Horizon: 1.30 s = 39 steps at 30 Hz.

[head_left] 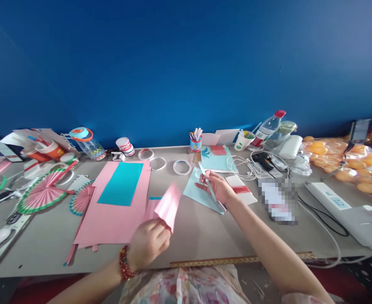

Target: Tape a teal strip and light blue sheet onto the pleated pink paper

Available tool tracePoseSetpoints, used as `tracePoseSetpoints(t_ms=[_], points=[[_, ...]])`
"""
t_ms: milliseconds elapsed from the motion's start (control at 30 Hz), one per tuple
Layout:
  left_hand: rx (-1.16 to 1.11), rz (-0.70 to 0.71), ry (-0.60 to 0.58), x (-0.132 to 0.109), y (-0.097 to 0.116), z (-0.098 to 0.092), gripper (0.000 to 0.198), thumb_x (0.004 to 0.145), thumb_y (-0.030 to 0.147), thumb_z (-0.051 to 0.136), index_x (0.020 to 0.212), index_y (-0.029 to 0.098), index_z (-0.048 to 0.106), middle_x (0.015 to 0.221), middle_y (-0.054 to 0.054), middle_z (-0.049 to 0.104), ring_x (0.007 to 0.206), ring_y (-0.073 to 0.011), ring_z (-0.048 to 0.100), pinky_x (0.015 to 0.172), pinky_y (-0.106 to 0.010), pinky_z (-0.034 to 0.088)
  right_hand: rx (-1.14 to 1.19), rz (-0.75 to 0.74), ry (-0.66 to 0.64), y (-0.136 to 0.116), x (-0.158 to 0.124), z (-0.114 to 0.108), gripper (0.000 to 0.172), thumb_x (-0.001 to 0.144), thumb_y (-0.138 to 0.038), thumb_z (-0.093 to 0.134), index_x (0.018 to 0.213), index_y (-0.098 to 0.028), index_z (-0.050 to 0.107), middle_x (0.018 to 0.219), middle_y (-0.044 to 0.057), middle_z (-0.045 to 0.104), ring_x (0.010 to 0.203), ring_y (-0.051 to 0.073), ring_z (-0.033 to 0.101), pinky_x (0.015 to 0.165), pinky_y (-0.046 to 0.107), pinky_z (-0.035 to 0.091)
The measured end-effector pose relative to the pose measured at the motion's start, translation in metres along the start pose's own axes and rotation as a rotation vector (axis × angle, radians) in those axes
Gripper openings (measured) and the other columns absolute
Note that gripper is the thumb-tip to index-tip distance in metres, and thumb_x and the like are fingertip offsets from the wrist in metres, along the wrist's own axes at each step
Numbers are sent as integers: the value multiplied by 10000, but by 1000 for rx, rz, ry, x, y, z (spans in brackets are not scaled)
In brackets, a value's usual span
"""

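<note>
1. Blue wall (186, 63) behind a cluttered grey table (198, 236).
2. Head view: my left hand (149, 245) pinches a folded pink paper (169, 206) near the front edge; my right hand (218, 185) grips a pale stick (211, 192) over a light blue sheet (196, 193).

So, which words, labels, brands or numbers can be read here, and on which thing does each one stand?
Nothing can be quoted as legible text.
The red paper cup: yellow marks, too blurred.
The tape roll: red print, too small.
The water bottle: label too small.
The pixelated patch: unreadable.
The pink paper in the left hand: blank.
The slim tool in the right hand: no print visible.
</note>
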<state>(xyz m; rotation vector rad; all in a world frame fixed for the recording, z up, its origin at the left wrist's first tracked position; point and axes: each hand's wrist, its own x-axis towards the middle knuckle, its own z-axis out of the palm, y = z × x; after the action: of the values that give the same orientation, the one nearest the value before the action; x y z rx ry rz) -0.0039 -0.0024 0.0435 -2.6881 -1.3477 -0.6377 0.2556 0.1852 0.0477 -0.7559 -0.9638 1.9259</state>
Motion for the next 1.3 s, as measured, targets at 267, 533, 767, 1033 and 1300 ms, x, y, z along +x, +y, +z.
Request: tracePoseSetpoints(t_ms=[267, 533, 767, 1033, 1300], points=[[-101, 80, -140, 13, 31, 37, 211, 913, 286, 534, 1067, 166, 613, 1188, -106, 662, 1077, -241, 607, 859, -388, 526, -518, 88, -241, -34, -42, 38, 254, 794, -401, 734, 796, -176, 616, 730, -1, 627, 729, 124, 581, 736, 270, 470], [-179, 23, -150, 17, 22, 23, 378, 880, 341, 585, 1227, 190, 569, 1348, -117, 573, 1240, -269, 519, 1027, -451, 449, -591, 345, -238, 5, -55, 33, 387, 734, -506, 755, 813, -153, 616, 709, -5, 649, 653, 104, 603, 680, 258, 485], [-168, 3, -231, 5, 20, 28, 484, 847, 320, 620, 1300, 185, 518, 1436, -116, 495, 1351, -280, 414, 1124, -476, 361, -616, 398, -210, 24, -44, 32, 412, 693, -519, 764, 795, -146, 622, 687, -11, 652, 609, 90, 597, 616, 225, 475], [-287, -191, 2, -19, 15, 13, 196, 926, 197, 479, 1070, 212, 611, 1099, -112, 639, 1028, -229, 615, 880, -382, 526, -714, 462, -272, 42, -31, 49, 308, 719, -434, 743, 763, -161, 609, 629, -25, 638, 542, 83, 585, 497, 185, 437], [-617, -751, 209, -13, -17, 4, 177, 930, 353, 550, 1032, 210, 531, 907, -39, 627, 803, -157, 639, 662, -247, 528, -717, 464, -338, 48, -25, 65, 267, 712, -406, 730, 745, -175, 599, 612, -41, 608, 564, 101, 596, 548, 217, 488]])
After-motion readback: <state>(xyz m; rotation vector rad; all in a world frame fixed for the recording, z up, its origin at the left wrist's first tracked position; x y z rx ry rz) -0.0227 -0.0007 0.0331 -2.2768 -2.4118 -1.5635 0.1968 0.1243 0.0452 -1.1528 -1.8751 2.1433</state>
